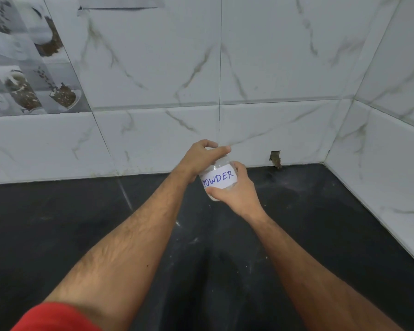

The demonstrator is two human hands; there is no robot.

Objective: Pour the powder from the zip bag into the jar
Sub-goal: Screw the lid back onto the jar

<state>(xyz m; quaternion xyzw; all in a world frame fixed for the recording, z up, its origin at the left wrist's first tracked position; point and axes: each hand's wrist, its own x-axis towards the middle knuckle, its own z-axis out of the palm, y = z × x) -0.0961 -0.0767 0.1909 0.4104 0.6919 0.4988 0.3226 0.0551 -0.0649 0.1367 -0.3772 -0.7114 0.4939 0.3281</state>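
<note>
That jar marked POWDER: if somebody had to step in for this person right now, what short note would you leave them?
Left hand: fingers curled over the top of the jar, gripping where the lid would sit; the lid itself is hidden under the hand.
Right hand: wrapped round the jar's body just beside the POWDER label.
The jar is clear and held above the black counter, near the tiled wall.
The zip bag is not in view.
Faint white specks lie on the counter.
Done: cannot tell whether powder has been poured.
Left: check the jar's contents, find the bag, confirm the top is open or closed.
</note>
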